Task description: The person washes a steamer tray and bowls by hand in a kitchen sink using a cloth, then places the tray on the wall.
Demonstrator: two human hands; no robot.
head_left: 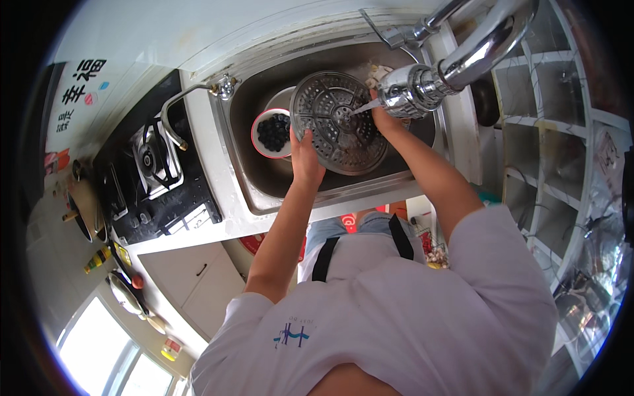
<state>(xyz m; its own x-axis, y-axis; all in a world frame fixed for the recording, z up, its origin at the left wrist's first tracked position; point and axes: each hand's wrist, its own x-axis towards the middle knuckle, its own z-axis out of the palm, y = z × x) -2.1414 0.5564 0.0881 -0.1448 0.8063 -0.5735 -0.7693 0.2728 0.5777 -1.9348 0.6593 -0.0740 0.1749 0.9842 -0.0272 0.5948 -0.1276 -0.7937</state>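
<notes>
Both my hands hold a round, perforated metal steamer tray [329, 143] over the sink. My left hand [306, 161] grips its near left edge, thumb on top. My right hand [384, 116] is at its right edge, its fingers partly hidden behind the tap head. Water runs from the chrome tap [408, 91] onto the tray's middle. Left of the tray, a white bowl with a red rim [256, 143] holds dark blue berries [273, 132]. Another round vessel [281, 99] shows partly behind the bowl and tray. Pale food pieces [379, 74] lie beyond my right hand.
The stainless steel sink [247, 185] surrounds these things. A small curved tap [171, 111] stands at its left rim, beside a black gas hob [148, 158]. The large tap's lever [375, 27] rises at the back. White shelving [540, 123] stands on the right.
</notes>
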